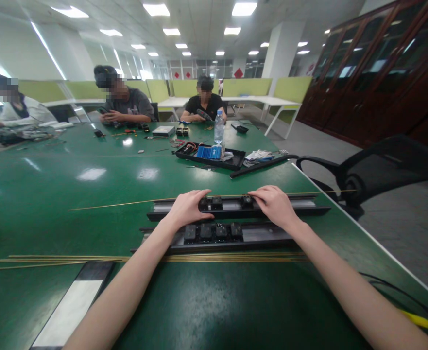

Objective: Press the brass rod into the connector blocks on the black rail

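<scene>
A long black rail with a pale inner channel lies across the green table in front of me. In it sit small black blocks, one between my hands. My left hand curls its thumb and forefinger around the front and back of a block at the rail's left part. The fingertips of my right hand pinch another black block further right. A thin brass-coloured rod runs along the rail's back edge, past both ends. Closer to me, a second rail holds several black blocks in a row.
Several brass-coloured rods lie before the rails, near a black-and-white flat piece. Further back stand a black tray, a water bottle and gloves. A chair is at the right; people sit across the table.
</scene>
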Demonstrator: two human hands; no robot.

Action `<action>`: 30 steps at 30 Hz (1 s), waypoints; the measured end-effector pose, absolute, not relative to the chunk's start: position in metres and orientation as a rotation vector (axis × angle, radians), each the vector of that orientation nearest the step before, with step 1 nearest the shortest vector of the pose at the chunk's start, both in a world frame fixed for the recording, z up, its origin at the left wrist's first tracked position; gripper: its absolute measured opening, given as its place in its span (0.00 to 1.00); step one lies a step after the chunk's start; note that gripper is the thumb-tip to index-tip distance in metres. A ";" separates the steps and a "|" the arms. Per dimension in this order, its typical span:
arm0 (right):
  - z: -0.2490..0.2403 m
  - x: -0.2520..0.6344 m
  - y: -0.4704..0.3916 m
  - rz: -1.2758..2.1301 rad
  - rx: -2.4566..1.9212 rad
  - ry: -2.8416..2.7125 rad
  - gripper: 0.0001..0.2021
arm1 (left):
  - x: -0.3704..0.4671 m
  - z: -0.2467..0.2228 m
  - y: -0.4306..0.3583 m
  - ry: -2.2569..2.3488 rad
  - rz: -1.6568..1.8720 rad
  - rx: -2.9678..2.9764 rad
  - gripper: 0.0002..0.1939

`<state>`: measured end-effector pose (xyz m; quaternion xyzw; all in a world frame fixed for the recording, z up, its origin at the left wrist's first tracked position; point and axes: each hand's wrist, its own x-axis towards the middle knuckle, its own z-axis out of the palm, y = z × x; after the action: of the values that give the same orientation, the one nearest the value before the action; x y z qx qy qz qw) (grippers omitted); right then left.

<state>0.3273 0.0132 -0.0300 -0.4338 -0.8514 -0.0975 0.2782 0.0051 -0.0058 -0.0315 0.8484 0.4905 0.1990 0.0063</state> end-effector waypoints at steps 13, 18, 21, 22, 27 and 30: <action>-0.030 0.330 0.015 -0.245 -1.204 -2.265 0.12 | 0.003 -0.029 -0.002 1.550 0.615 2.624 0.45; -0.029 0.335 0.017 -0.236 -1.217 -2.274 0.11 | 0.004 -0.027 -0.003 1.610 0.557 2.634 0.44; -0.027 0.339 0.018 -0.244 -1.232 -2.275 0.10 | 0.004 -0.026 -0.004 1.634 0.552 2.626 0.40; -0.027 0.340 0.018 -0.246 -1.235 -2.277 0.10 | 0.005 -0.026 -0.004 1.638 0.549 2.622 0.38; -0.026 0.344 0.020 -0.236 -1.251 -2.289 0.09 | 0.006 -0.024 -0.005 1.682 0.536 2.601 0.34; -0.026 0.346 0.022 -0.231 -1.263 -2.297 0.10 | 0.006 -0.023 -0.005 1.691 0.537 2.587 0.34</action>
<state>0.3464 0.0217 -0.0259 -0.4646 -0.8446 -0.0850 0.2523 0.0064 -0.0053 -0.0232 0.8247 0.5390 0.1713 0.0025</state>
